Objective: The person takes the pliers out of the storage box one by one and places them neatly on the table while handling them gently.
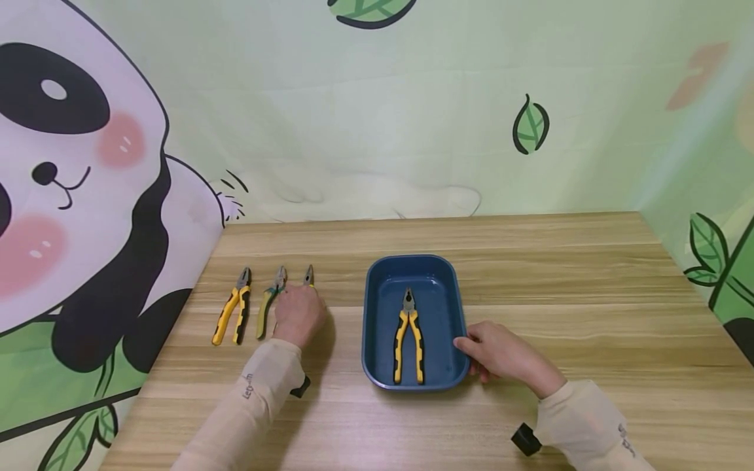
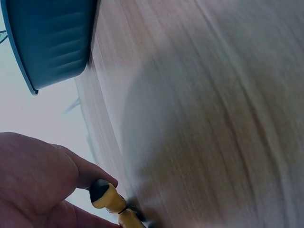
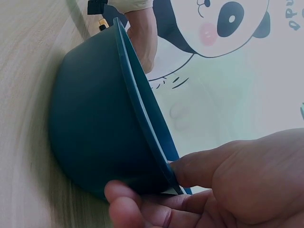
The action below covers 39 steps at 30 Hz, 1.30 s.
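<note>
My left hand (image 1: 300, 315) reaches down over needle-nose pliers (image 1: 309, 275), hiding most of them; their slim tip points away past the knuckles. In the left wrist view, thumb and fingers grip a yellow-and-black handle (image 2: 112, 198) close to the wood. At the side of a blue plastic tray (image 1: 438, 376), my right hand (image 1: 503, 352) pinches the right rim, thumb on top and fingers below outside, as the right wrist view confirms. Inside that tray lie yellow-and-black combination pliers (image 1: 409, 320), jaws pointing away from me.
Left of my left hand lie green-handled pliers (image 1: 266, 311), partly covered by it, and another yellow-and-black pair (image 1: 234, 314) farther left. Everything rests on a wooden table (image 1: 565, 288). A panda-printed backdrop (image 1: 412, 131) rises behind its far edge.
</note>
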{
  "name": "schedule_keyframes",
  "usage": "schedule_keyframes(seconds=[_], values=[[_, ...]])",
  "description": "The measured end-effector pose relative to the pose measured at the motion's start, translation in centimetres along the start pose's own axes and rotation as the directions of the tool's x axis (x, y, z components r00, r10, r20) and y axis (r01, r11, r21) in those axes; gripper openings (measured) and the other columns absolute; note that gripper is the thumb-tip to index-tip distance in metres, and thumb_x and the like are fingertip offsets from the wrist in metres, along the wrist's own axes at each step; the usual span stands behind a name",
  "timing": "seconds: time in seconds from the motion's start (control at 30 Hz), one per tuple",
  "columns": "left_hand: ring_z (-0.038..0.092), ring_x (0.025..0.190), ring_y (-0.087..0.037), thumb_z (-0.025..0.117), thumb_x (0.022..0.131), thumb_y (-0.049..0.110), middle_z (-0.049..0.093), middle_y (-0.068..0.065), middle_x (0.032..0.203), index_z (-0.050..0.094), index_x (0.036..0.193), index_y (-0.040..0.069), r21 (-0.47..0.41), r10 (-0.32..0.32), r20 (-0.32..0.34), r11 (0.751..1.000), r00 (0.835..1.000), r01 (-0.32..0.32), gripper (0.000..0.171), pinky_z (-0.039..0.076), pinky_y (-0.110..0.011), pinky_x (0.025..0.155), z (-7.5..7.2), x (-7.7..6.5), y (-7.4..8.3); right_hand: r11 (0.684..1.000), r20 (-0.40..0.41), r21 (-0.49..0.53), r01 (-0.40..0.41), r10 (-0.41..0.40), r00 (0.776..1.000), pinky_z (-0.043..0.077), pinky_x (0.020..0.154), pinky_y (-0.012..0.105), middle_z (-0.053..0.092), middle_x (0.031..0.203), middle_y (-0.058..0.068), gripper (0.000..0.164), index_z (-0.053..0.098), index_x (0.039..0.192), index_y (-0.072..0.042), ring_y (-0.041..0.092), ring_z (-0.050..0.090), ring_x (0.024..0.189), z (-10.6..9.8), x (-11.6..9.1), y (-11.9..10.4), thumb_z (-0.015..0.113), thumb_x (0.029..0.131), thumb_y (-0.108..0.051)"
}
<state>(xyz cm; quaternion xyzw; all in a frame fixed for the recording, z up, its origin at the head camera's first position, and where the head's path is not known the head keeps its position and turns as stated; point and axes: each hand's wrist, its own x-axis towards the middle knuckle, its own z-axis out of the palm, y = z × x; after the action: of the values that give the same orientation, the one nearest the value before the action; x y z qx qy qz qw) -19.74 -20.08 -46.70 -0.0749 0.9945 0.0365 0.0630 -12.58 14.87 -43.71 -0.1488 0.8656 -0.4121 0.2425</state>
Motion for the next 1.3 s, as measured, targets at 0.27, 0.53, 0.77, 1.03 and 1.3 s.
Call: schedule_keyframes(seconds=[0.27,0.53,0.77,1.03,1.3], values=[[0.065,0.092,-0.046,0.049,0.102,0.015,0.059,-0.032,0.096,0.063,0.083,-0.011,-0.023,-0.016,-0.001,1.000,1.000,0.016,0.035,0.059,-0.051,0.066,-0.37,-0.13,0.25,1.000,0.003,-0.001,0.003,-0.003,1.000,0.040,0.047,0.027,0.062,0.065,0.004,0.028,0.064,0.083,-0.005,0.013,0.055,0.047,0.02,-0.03,0.08,0.055,0.107,-0.017],[0.065,0.090,-0.044,0.050,0.100,0.014,0.059,-0.031,0.096,0.060,0.078,-0.008,-0.035,-0.028,0.019,0.999,0.999,0.029,0.033,0.058,-0.049,0.063,-0.57,-0.04,0.35,1.000,-0.008,-0.005,-0.009,0.009,1.000,0.041,0.048,0.028,0.062,0.065,0.004,0.027,0.065,0.084,-0.004,0.013,0.055,0.047,0.02,-0.04,-0.02,0.055,0.107,-0.016],[0.064,0.091,-0.044,0.051,0.100,0.014,0.057,-0.031,0.096,0.063,0.084,-0.010,-0.032,-0.027,0.029,0.999,0.999,0.028,0.031,0.058,-0.049,0.065,-0.53,0.08,0.48,1.000,-0.004,-0.007,-0.016,0.016,1.000,0.040,0.048,0.027,0.062,0.065,0.005,0.028,0.065,0.084,-0.004,0.013,0.055,0.047,0.08,0.01,0.12,0.054,0.107,-0.016],[0.065,0.092,-0.044,0.051,0.099,0.014,0.059,-0.031,0.098,0.065,0.089,-0.011,-0.041,-0.045,0.031,0.998,0.999,0.046,0.030,0.058,-0.050,0.065,-0.52,0.17,0.44,1.000,-0.007,0.000,-0.020,0.020,1.000,0.039,0.048,0.027,0.063,0.066,0.006,0.027,0.065,0.085,-0.003,0.013,0.054,0.047,0.09,0.10,0.08,0.055,0.107,-0.016],[0.065,0.096,-0.046,0.053,0.101,0.017,0.060,-0.031,0.102,0.067,0.100,-0.013,-0.031,-0.040,0.044,0.999,0.998,0.041,0.034,0.059,-0.052,0.070,-0.50,0.03,0.24,1.000,-0.004,-0.002,-0.022,0.022,1.000,0.040,0.048,0.027,0.063,0.065,0.005,0.027,0.065,0.086,-0.003,0.013,0.055,0.047,0.10,0.09,0.08,0.055,0.107,-0.016]])
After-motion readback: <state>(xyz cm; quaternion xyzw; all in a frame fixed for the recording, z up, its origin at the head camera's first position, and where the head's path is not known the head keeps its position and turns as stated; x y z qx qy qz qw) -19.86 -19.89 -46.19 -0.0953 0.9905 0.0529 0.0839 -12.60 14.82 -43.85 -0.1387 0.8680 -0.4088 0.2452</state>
